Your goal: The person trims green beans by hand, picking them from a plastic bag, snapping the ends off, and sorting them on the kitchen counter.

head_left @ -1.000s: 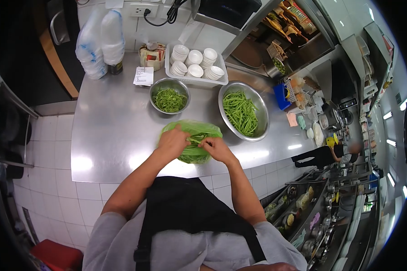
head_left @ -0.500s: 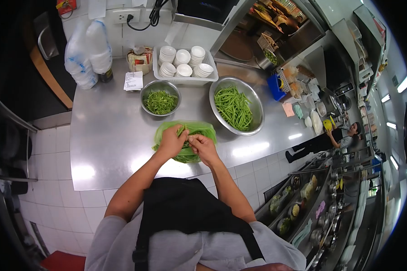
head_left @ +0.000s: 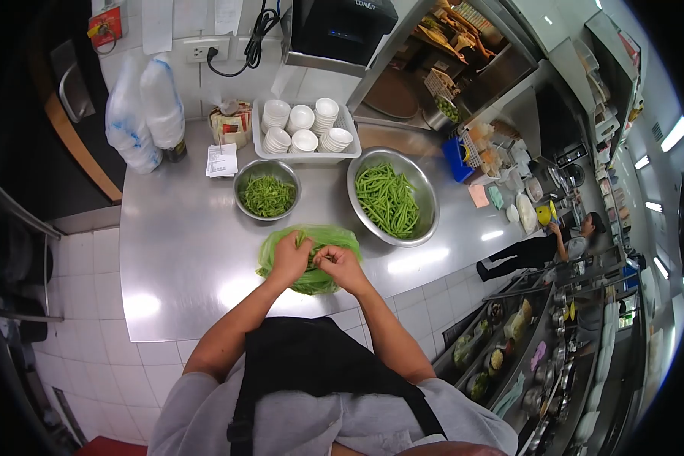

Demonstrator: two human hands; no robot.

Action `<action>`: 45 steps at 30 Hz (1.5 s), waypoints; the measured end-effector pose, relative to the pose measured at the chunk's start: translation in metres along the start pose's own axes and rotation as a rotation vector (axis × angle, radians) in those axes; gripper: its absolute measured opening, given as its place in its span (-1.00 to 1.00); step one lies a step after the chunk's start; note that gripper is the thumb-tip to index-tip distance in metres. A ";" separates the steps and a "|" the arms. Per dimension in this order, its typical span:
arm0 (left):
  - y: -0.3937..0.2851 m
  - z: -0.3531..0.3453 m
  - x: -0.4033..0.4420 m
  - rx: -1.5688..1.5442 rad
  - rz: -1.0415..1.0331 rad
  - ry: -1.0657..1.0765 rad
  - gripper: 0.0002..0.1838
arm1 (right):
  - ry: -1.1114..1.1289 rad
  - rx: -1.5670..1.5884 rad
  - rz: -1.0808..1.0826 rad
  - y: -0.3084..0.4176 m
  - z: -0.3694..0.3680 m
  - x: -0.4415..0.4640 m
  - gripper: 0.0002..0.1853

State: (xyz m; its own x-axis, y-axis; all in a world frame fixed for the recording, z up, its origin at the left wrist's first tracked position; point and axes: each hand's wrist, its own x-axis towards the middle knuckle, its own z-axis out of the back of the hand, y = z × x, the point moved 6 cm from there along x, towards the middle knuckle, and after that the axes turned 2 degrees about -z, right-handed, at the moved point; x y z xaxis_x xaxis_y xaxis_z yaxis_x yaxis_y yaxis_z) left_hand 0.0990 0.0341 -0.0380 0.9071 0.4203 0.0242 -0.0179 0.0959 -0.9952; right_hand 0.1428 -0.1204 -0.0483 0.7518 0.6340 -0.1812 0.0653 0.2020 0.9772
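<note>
The work is seemingly standing partway: whole-looking green beans (head_left: 387, 201) are filling the large bowl (head_left: 427, 199), finer green pieces (head_left: 267, 197) are lying in the small bowl (head_left: 266, 168), and more greenery is apparently waiting inside the green bag (head_left: 314, 286), which is resting near the edge of the bench (head_left: 182, 251). Over the bag, the left hand (head_left: 288, 262) and right hand (head_left: 340, 269) are meeting, their fingers pinching nearly together, apparently on something slim and green (it is barely showing).

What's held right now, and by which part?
Cannot be told: left hand and right hand meet over the green bag, with anything pinched too small to identify.
</note>
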 end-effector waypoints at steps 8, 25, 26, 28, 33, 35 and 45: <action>0.010 -0.017 0.012 0.217 -0.095 0.356 -0.73 | -0.147 -0.630 -0.011 0.013 0.032 0.014 -0.82; 0.017 -0.022 0.011 0.766 -0.102 0.576 -0.78 | 0.071 -0.800 -0.085 0.005 0.037 0.019 -0.84; 0.018 -0.022 0.011 0.786 -0.099 0.587 -0.79 | 0.083 -0.773 -0.082 0.001 0.036 0.020 -0.84; 0.008 -0.021 0.009 0.811 -0.081 0.615 -0.80 | 0.106 -0.731 -0.094 -0.003 0.035 0.017 -0.82; 0.030 -0.023 0.012 0.808 -0.036 0.629 -0.73 | 0.106 -0.707 -0.109 0.003 0.027 0.011 -0.78; 0.034 -0.023 0.016 0.811 -0.037 0.621 -0.73 | 0.088 -0.776 -0.067 0.006 0.024 0.011 -0.79; -0.013 -0.024 0.008 0.672 -0.195 0.562 -0.72 | -0.051 -0.727 0.079 0.012 0.029 0.009 -0.86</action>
State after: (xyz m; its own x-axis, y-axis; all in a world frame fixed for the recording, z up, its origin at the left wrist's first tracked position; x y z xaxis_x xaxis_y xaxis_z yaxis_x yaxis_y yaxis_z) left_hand 0.1162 0.0148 -0.0267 0.9887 -0.1452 -0.0384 0.0755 0.7014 -0.7088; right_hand 0.1692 -0.1335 -0.0348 0.7668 0.6355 -0.0903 -0.4291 0.6122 0.6641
